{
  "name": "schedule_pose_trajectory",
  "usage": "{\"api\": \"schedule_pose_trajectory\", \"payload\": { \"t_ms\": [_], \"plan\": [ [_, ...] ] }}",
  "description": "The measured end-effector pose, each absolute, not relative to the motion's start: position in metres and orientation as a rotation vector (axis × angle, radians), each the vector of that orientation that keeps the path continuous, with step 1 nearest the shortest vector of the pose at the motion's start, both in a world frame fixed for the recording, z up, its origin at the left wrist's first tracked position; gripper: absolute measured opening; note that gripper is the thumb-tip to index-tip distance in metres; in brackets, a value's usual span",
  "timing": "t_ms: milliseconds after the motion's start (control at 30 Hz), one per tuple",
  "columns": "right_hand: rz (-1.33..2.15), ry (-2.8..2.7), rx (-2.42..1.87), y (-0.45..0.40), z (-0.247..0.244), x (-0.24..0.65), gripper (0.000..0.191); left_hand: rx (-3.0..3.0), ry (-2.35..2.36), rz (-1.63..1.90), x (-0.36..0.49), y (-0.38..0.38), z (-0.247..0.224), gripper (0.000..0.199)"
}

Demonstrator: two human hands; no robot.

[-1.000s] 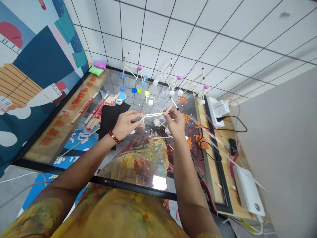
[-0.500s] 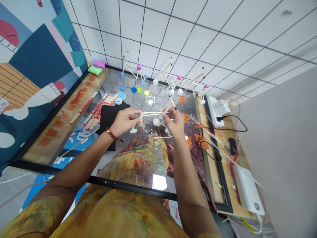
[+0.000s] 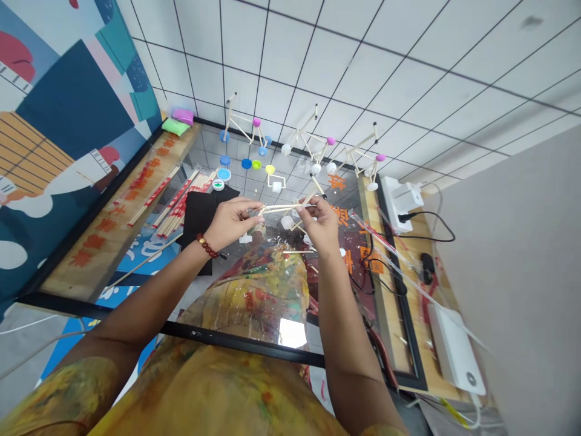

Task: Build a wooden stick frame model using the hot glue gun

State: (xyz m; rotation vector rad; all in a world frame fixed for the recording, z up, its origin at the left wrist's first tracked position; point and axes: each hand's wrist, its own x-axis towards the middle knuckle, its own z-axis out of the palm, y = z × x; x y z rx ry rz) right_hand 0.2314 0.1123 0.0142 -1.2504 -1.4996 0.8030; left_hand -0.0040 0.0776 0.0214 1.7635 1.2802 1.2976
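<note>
Left fingers (image 3: 247, 206), right fingers (image 3: 320, 207) pinched closed on pale stick frame (image 3: 282, 209) (black-tipped).

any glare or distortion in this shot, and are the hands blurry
Head view: a bright white glare patch on the glass tabletop; tile lines on the wall splay outward, a wide-angle look. Same head view: left hand and right hand look fairly sharp, but the joints of their thin sticks are too small to judge.
</note>
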Motion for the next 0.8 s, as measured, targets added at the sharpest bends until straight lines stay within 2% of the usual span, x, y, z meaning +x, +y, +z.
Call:
{"api": "schedule_pose_trajectory", "payload": {
  "t_ms": [800],
  "plan": [
    [0.947,-1.395,-1.182,0.1157,0.0086,0.2323,0.03,1.778,1.201,1.372,-0.0012,0.0731,0.0186,0.029]
  ]
}}
